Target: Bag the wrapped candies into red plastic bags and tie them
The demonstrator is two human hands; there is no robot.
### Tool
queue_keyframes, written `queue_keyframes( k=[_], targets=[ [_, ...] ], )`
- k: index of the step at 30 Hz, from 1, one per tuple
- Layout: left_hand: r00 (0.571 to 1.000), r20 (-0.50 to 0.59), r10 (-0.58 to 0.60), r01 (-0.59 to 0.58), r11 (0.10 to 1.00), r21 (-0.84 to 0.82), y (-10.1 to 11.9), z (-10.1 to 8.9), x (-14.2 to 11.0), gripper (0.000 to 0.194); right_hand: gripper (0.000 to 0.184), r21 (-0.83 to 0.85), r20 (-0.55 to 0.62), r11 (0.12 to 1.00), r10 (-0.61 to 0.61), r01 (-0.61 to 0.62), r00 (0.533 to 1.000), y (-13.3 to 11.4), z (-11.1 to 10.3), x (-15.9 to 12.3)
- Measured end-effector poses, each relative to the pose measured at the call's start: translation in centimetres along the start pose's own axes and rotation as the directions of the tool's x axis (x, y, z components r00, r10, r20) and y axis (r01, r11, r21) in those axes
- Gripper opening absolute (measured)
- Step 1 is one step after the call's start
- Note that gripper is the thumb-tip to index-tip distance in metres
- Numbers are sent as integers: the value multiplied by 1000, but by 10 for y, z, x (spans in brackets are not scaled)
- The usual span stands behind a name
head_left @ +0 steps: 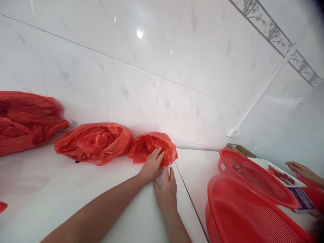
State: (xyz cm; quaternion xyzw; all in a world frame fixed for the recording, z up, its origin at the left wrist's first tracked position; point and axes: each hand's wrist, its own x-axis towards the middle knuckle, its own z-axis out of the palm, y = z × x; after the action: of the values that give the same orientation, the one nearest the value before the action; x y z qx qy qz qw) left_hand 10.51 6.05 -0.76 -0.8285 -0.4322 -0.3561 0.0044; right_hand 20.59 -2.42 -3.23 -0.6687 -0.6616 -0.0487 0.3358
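Note:
A small red plastic bag (141,150) lies crumpled on the white table against the tiled wall. My left hand (152,166) rests on its right part, fingers stretched out over the plastic. At the bag's front edge is my right hand (167,192), fingers extended upward, with the thumb close to my left hand. Neither hand visibly grips the plastic; what the bag contains is hidden. Directly to the left sits a larger red plastic bag (96,141), bunched in its middle.
Another red bag (27,125) lies at the far left. On the right stand two red plastic baskets, a near basket (215,202) and a far basket (253,160). Past them are a cardboard box (243,150), a white board with red pieces (263,165) and another person's hand (301,168).

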Motion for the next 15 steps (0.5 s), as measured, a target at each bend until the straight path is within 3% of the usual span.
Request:
queue_keyframes(
  k=[5, 9, 12, 15],
  targets=[
    [995, 100, 18, -16, 1000, -17, -6, 5, 0, 44, 56, 52, -85, 997, -44, 48, 995, 8, 16, 23],
    [985, 167, -39, 42, 999, -13, -11, 5, -1, 38, 55, 311, -63, 949, 71, -48, 996, 11, 16, 41],
    [971, 208, -120, 124, 992, -4, -16, 10, 7, 32, 46, 524, 41, 811, 280, -259, 959, 15, 8, 46],
    [960, 212, -182, 185, 983, 3, -24, 18, 19, 30, 37, 713, 148, 535, 517, -453, 843, 23, 0, 45]
  ],
)
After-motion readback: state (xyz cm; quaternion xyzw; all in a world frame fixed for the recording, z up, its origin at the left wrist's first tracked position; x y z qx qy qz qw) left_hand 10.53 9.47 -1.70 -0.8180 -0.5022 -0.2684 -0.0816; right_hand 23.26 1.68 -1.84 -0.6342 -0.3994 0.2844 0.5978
